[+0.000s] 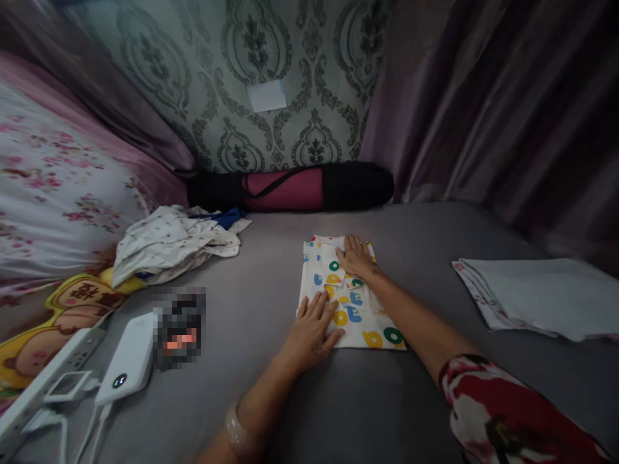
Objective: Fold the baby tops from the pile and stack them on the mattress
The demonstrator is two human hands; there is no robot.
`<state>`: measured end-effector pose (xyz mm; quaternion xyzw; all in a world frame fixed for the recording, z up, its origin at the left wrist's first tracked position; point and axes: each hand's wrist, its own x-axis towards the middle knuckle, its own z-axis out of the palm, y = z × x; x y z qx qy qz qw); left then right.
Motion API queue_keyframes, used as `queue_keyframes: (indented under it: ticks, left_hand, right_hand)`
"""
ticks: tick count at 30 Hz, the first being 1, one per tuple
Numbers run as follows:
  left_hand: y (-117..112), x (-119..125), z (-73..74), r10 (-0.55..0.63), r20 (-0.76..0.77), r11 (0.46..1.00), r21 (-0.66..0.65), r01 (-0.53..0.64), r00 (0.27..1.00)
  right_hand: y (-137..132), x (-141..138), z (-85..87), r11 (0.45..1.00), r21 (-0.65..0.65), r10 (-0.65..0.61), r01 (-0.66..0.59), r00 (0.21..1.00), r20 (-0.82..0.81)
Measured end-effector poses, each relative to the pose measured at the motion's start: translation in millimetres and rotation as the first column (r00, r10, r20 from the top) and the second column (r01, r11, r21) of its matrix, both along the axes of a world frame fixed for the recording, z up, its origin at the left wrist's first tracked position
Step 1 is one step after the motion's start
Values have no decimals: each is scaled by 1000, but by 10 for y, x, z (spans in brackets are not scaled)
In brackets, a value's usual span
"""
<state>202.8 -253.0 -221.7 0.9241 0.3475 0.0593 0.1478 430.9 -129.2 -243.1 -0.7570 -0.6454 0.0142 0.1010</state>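
Observation:
A folded white garment (355, 316) printed with colourful letters and small figures lies flat on the grey bed surface in front of me. My left hand (314, 328) rests on its near left side, fingers spread. Farther up, my right hand (356, 258) lies flat on the upper right part, fingers stretched out. Both palms hide parts of the print beneath them. Neither hand grips the cloth.
Left stand a crumpled white cloth pile (169, 241), a plush cushion (82, 299), a white power bank (128, 357) with cables and a power strip (62, 367). Folded light cloth (536, 293) lies right. A black and maroon long bag (290, 188) lines the wall.

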Motion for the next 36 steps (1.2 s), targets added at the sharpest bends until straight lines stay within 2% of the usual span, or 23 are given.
queue_keyframes:
  ticks: [2,4,7,10,13,15,18,21,25,28,30,33,36]
  left_hand:
    - [-6,4,10,5,-11,1000,-11,-5,1000]
    - [-13,4,20,8,-22,1000,-20,-8,1000]
    - [-18,-3,29,10,-14,1000,-18,-10,1000]
    - [-11,-13,19,44,-1,999,-9,-44,999]
    - [1,-17,-10,63,-14,998,-3,-63,998]
    - [6,-17,-31,64,-23,998,6,-64,998]
    - [9,-15,-57,67,-36,998,19,-66,997]
    - [11,-17,-81,63,-47,997,37,-61,997]
    - [12,-21,-100,72,-47,996,51,-70,996]
    - [8,-9,-76,80,-36,996,48,-78,996]
    - [8,7,-49,99,-27,994,53,-98,995]
    - [20,30,-34,135,-9,988,83,-134,991]
    - [51,36,-82,131,-13,989,77,-130,991]
  right_hand:
    - [41,-13,21,1000,-26,1,-1,1000,-9]
    - [97,-91,74,999,24,26,-27,1000,8]
    - [192,-285,128,972,98,208,-212,977,56]
    - [275,-422,124,930,-21,367,-366,930,32]
    - [345,-449,134,914,-139,384,-381,923,-9]
    - [386,-472,157,913,-172,374,-370,927,-11]
    - [421,-600,146,917,-87,393,-389,919,25]
    - [421,-779,65,902,-3,432,-432,902,21]
    - [406,-839,76,890,-61,446,-451,891,-86]
    - [308,-688,215,906,-64,406,-419,901,-152]
    - [169,-537,276,942,14,336,-337,934,-120]
    - [-70,-326,225,977,78,201,-198,979,-35]
    - [-206,-208,103,989,-21,146,-147,988,-50]
